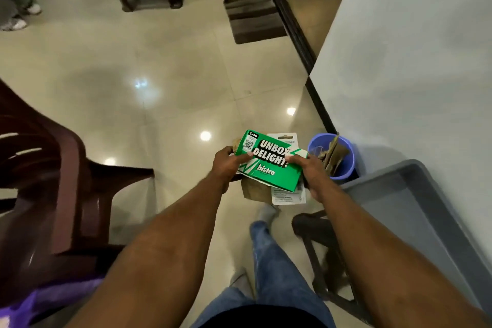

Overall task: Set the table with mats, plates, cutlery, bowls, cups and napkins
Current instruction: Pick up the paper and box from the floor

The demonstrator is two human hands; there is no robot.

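Observation:
A flattened green "bistro" box (269, 165) lies on top of a stack of packaging that I carry above the floor. Under it show a brown paper piece (254, 190) and a white printed card (288, 196). My left hand (229, 165) grips the stack's left end, thumb on the green box. My right hand (312, 173) grips its right end, fingers curled under. No mats, plates, cutlery, bowls, cups or napkins are in view.
A blue waste bin (344, 165) with brown cardboard scraps stands by the white wall (412, 61), just right of my hands. A grey tray (415, 210) lies at right. A dark brown plastic chair (53, 181) stands left. A striped doormat (253, 16) and another person's feet (18, 16) are farther off.

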